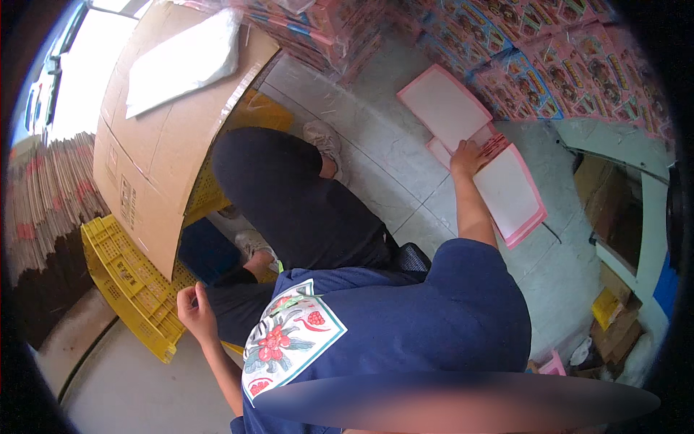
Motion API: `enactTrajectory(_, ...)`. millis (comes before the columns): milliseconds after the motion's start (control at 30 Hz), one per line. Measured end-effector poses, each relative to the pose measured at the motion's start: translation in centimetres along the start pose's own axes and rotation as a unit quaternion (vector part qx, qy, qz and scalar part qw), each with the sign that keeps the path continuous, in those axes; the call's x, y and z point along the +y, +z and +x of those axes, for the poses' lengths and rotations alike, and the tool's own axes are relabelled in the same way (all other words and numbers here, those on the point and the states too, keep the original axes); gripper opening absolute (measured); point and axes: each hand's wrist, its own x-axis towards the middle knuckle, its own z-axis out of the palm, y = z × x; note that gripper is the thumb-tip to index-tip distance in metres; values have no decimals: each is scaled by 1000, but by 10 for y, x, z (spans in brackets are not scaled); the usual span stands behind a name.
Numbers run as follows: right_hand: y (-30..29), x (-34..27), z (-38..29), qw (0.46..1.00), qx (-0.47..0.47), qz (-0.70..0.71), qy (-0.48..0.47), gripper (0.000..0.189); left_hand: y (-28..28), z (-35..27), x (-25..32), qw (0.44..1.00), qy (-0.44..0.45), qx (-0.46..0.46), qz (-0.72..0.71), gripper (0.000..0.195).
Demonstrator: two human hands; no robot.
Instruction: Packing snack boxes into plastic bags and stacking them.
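My right hand point(469, 158) reaches down to the floor, its fingers bent over a pink printed strip point(494, 145) between two pale panels. One white, pink-edged card panel point(445, 103) lies beyond the hand, and a second white, pink-edged panel point(511, 190) lies on its near right side. The fingertips are partly hidden. Off to the left, my left hand point(197, 314) hangs near a yellow plastic crate point(130, 282), fingers curled in and thumb raised. No object shows in it.
A large cardboard sheet point(162, 135) leans over the crates, bearing a white plastic-wrapped packet point(184, 62). Stacked flat cardboard point(54, 200) stands at far left. Pink and blue printed packs point(542, 65) are piled at upper right. A pale green metal frame point(650, 217) stands at right.
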Motion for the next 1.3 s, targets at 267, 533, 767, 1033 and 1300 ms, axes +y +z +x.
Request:
enactTrajectory(267, -12, -15, 6, 989, 60, 21, -134, 28, 42, 35, 59, 994, 87, -47, -52, 16)
enactTrajectory(533, -273, 146, -202, 583, 351, 732, 18, 45, 57, 42, 145, 934, 307, -130, -132, 15)
enactTrajectory(767, -359, 141, -249, 368, 211, 545, -723, 13, 15, 33, 118, 900, 352, -127, -223, 14)
enactTrajectory(1033, -447, -211, -408, 285, 316, 251, -869, 34, -40, 13, -11, 968, 177, 59, -169, 16)
enactTrajectory(1300, -388, -382, -306, 365, 362, -26, -857, 16, -105, -114, -167, 874, -252, 290, -297, 17)
